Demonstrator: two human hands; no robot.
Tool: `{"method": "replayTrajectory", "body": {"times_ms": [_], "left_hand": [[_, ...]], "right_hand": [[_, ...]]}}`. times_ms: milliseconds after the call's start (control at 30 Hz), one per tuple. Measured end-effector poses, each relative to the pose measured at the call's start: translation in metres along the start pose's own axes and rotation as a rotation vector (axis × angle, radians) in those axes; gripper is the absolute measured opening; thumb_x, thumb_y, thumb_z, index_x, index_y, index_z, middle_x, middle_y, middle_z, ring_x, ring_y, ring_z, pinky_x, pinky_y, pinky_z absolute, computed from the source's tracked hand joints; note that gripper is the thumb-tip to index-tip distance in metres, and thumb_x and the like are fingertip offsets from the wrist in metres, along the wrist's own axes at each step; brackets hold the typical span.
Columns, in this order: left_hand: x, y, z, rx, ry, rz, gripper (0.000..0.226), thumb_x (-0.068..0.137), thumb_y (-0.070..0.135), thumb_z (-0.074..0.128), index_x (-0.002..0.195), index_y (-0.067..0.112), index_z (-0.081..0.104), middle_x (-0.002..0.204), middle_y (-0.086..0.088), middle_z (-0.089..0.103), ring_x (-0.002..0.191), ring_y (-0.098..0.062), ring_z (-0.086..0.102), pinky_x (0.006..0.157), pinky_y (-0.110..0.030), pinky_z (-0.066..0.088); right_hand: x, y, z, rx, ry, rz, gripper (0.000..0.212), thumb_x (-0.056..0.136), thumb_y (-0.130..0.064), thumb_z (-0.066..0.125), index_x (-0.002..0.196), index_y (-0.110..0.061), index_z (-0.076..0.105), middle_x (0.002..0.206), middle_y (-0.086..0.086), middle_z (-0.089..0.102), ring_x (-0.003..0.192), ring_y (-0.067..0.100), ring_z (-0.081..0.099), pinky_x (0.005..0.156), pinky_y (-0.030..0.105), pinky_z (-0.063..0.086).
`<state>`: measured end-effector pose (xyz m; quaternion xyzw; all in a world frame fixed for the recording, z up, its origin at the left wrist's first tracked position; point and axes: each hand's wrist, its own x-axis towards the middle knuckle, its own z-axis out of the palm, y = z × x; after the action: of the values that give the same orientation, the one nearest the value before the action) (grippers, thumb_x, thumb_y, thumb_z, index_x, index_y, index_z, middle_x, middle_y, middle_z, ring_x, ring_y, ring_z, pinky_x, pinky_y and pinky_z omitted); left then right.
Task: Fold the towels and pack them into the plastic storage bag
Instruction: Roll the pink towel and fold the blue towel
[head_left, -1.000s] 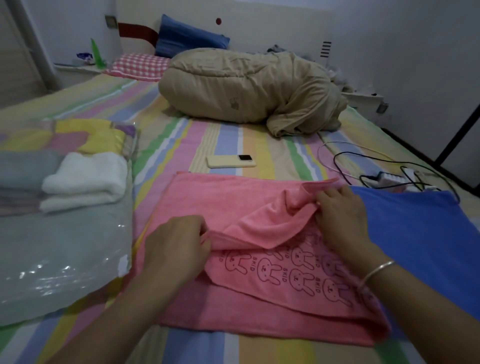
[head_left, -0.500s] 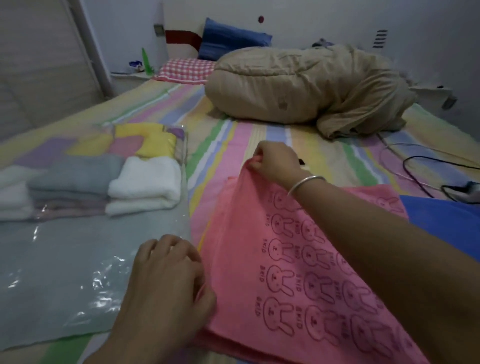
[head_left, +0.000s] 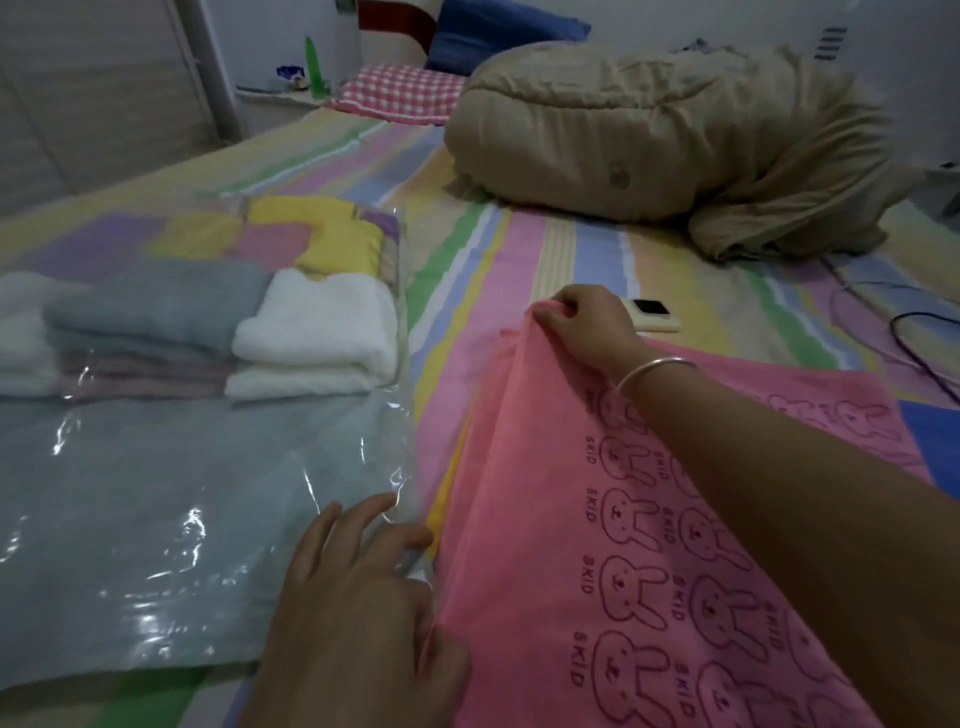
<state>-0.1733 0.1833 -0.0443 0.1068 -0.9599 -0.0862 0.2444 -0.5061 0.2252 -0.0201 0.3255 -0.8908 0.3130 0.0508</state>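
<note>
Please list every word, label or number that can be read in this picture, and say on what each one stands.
"SKID": printed many times in dark red beside the rabbit drawings on the pink rabbit-print towel.
Round mark on the beige bundled quilt: too blurred to read.
Cream-coloured phone with a dark camera block: no text readable.
Clear plastic storage bag: no print visible.

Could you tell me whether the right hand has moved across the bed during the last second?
Yes. The right hand, pinching the pink towel, has carried its corner leftward across the bed, away from the cables and toward the plastic storage bag.
</note>
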Motion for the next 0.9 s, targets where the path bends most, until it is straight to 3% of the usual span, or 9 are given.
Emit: {"method": "replayTrajectory", "body": {"times_ms": [100,267,367,467,533,600,700,800,900], "left_hand": [[-0.003,-0.004,0.001,0.001,0.019,0.006,0.027,0.047,0.044,0.045,0.036,0.020,0.045,0.094,0.019,0.070,0.112,-0.013,0.050,0.098,-0.036,0.031],[-0.007,-0.007,0.002,0.004,-0.010,-0.038,0.026,0.045,0.045,0.045,0.037,0.021,0.042,0.094,0.019,0.070,0.111,-0.012,0.052,0.096,-0.036,0.032],[-0.008,-0.006,-0.001,-0.020,-0.052,-0.061,0.022,0.045,0.046,0.046,0.040,0.025,0.042,0.097,0.017,0.070,0.112,-0.014,0.056,0.092,-0.035,0.042],[-0.008,0.001,-0.007,-0.046,-0.085,-0.106,0.023,0.050,0.043,0.048,0.067,0.029,0.055,0.116,0.004,0.065,0.112,-0.021,0.061,0.080,-0.036,0.054],[-0.006,0.010,-0.007,-0.010,-0.082,-0.141,0.051,0.050,0.036,0.051,0.097,0.020,0.064,0.130,-0.008,0.057,0.114,-0.027,0.058,0.080,-0.039,0.054],[-0.001,0.025,-0.007,0.005,-0.042,-0.100,0.066,0.050,0.027,0.051,0.113,0.012,0.063,0.136,-0.014,0.052,0.119,-0.033,0.055,0.091,-0.043,0.049],[0.008,0.062,-0.001,-0.057,-0.035,0.008,0.066,0.062,0.030,0.042,0.122,0.011,0.062,0.140,-0.013,0.052,0.125,-0.030,0.053,0.100,-0.042,0.033],[0.008,0.092,0.023,-0.096,-0.143,0.139,0.059,0.078,0.037,0.043,0.130,0.014,0.059,0.140,-0.010,0.053,0.129,-0.026,0.050,0.102,-0.043,0.028],[-0.003,0.095,0.048,-0.008,-0.271,0.207,0.057,0.095,0.050,0.029,0.141,0.022,0.049,0.148,-0.005,0.044,0.136,-0.021,0.043,0.106,-0.044,0.024]], "right_hand": [[0.011,-0.014,0.009,-0.049,0.008,-0.022,0.029,0.089,-0.042,0.061,0.097,-0.016,0.070,0.102,0.005,0.069,0.098,0.024,0.059,0.075,0.028,0.039],[0.008,-0.020,0.035,-0.258,-0.023,-0.042,0.030,0.088,-0.044,0.059,0.096,-0.017,0.069,0.103,0.008,0.068,0.103,0.030,0.057,0.084,0.037,0.044],[-0.001,-0.014,0.042,-0.272,-0.009,0.003,0.040,0.086,-0.047,0.061,0.114,-0.019,0.061,0.115,0.007,0.062,0.113,0.029,0.050,0.092,0.040,0.040],[-0.018,-0.014,0.031,-0.250,0.015,-0.014,0.057,0.088,-0.051,0.056,0.134,-0.019,0.047,0.134,0.009,0.050,0.125,0.030,0.042,0.102,0.042,0.034],[-0.042,-0.012,0.013,-0.328,-0.053,-0.082,0.062,0.091,-0.054,0.046,0.143,-0.022,0.036,0.149,0.009,0.037,0.137,0.030,0.031,0.113,0.046,0.024],[-0.080,-0.004,-0.012,-0.402,-0.173,-0.073,0.063,0.094,-0.058,0.033,0.149,-0.029,0.023,0.159,0.005,0.014,0.146,0.027,0.010,0.117,0.054,0.005],[-0.152,0.025,-0.051,-0.486,-0.340,0.066,0.070,0.091,-0.067,0.015,0.152,-0.034,0.003,0.161,0.000,-0.007,0.147,0.023,-0.011,0.115,0.057,-0.006],[-0.223,0.058,-0.090,-0.521,-0.412,0.164,0.097,0.062,-0.085,-0.014,0.148,-0.042,-0.013,0.159,-0.006,-0.020,0.144,0.018,-0.022,0.115,0.056,-0.010],[-0.285,0.086,-0.131,-0.535,-0.418,0.263,0.108,0.045,-0.086,-0.034,0.145,-0.047,-0.020,0.155,-0.012,-0.028,0.143,0.014,-0.025,0.115,0.053,-0.012]]}}
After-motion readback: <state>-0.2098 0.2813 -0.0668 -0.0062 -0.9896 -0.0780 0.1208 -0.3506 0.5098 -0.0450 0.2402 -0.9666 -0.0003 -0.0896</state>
